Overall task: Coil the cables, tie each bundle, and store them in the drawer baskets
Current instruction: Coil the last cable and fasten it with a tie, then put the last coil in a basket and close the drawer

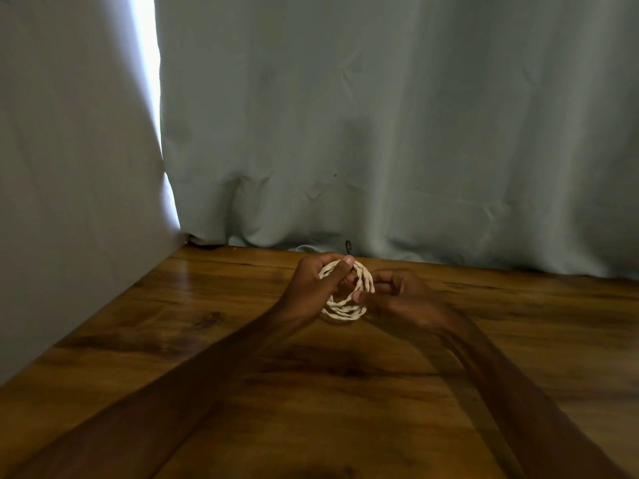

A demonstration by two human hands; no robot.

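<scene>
A coiled white cable (345, 311) is being gripped by the left hand (316, 285), curled around it, and apparently pinched by the right hand (401, 295).

**Table surface.** The brown wood-grain table top (345, 392) is smooth and polished, with dark grain bands and knot marks. The finish is glossy, and a pale reflection lies on the boards towards the far left corner. Solid wood or laminate: cannot be told.

**Backdrop.** The pale grey-green cloth curtain (380, 133) is a matt fabric that hangs in soft folds, with fine creases near its lower hem.

**Cable.** The off-white round coiled cable (345, 311) has a matt surface, and it looks ribbed where the strand is twisted round the loops. Plastic or braided-cloth jacket: cannot be told.
</scene>
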